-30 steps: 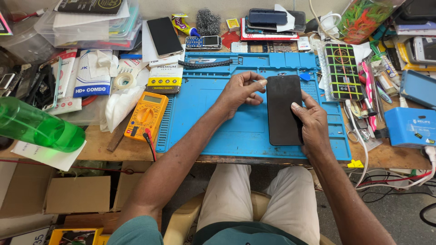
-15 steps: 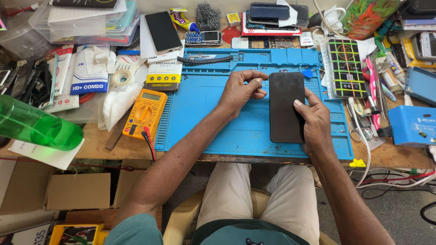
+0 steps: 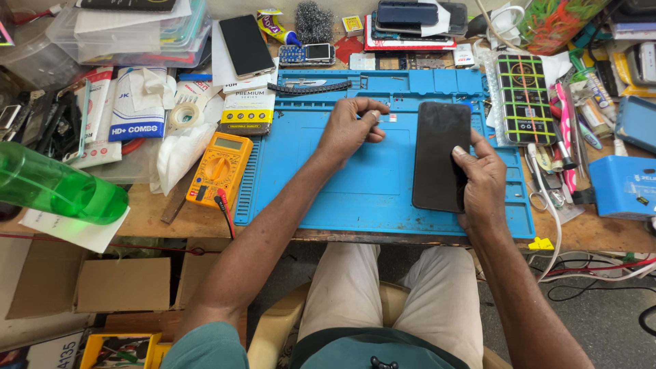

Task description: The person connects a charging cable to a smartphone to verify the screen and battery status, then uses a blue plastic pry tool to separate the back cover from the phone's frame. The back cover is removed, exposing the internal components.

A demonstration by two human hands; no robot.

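Note:
A black phone [image 3: 439, 152] lies face up on the blue work mat [image 3: 328, 184]. My right hand [image 3: 481, 179] grips the phone's lower right edge, thumb on the glass. My left hand [image 3: 352, 128] hovers over the mat to the left of the phone, its fingers pinched together near a small pale piece; I cannot tell whether it holds anything.
A yellow multimeter [image 3: 220, 167] with leads sits at the mat's left edge. A green bottle [image 3: 58, 188] lies at far left. Another phone [image 3: 246, 45], packets, tape, a gridded pad [image 3: 525, 99], tools and a blue box [image 3: 623, 186] crowd the bench around the mat.
My left hand has drawn away from the phone's top left corner, leftward over the mat. The right hand keeps its hold on the phone.

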